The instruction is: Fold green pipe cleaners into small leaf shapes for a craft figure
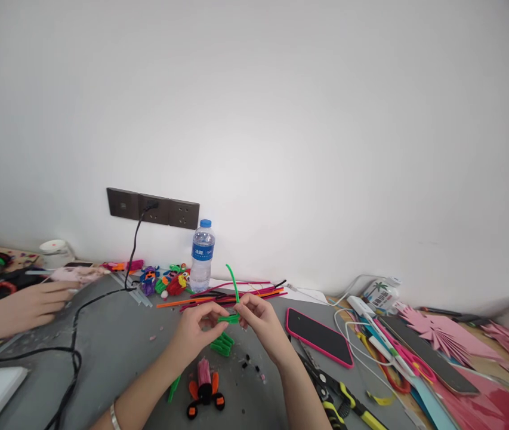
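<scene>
My left hand is closed, thumb and fingertips pinching a folded green pipe cleaner. On its other end my right hand is closed too, and a free length of the green stem sticks up above its fingers. Just below the hands lies a bundle of folded green pipe cleaners. Nearer to me sits a small pipe-cleaner figure in pink, orange and black. Another green piece lies beside my left forearm, and small black bits are scattered under my right hand.
Loose pipe cleaners lie by the wall near a water bottle and finished figures. Right are a phone, yellow-black pliers and pink paper. A black cable crosses the left, where another person's hand reaches in.
</scene>
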The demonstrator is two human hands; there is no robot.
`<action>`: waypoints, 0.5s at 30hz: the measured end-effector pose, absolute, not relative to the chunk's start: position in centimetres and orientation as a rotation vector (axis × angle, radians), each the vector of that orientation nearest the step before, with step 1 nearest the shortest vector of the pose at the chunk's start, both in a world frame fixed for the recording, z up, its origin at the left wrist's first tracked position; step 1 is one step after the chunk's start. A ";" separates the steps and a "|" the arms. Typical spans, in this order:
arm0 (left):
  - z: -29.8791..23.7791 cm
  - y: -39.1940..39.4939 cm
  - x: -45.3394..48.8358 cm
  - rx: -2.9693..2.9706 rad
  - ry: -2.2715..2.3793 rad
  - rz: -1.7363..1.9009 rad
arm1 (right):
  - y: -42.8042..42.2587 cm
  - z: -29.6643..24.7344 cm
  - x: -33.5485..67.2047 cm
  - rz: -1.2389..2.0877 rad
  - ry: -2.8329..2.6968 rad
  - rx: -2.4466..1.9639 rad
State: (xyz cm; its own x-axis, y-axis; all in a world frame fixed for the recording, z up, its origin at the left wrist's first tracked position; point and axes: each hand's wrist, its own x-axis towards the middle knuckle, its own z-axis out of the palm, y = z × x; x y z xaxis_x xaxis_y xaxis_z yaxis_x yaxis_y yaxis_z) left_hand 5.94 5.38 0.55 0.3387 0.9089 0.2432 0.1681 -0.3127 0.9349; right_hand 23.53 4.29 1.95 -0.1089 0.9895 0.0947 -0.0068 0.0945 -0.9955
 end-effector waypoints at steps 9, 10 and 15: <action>0.5 5.2 5.7 1.726 0.966 1.047 | 4.3 2.0 23.5 1.232 -1.341 -1.067; 0.5 5.2 5.7 1.725 0.965 1.043 | 4.3 2.0 23.5 1.237 -1.338 -1.067; 0.6 5.4 5.8 1.733 0.955 1.050 | 4.1 2.2 23.6 1.247 -1.339 -1.074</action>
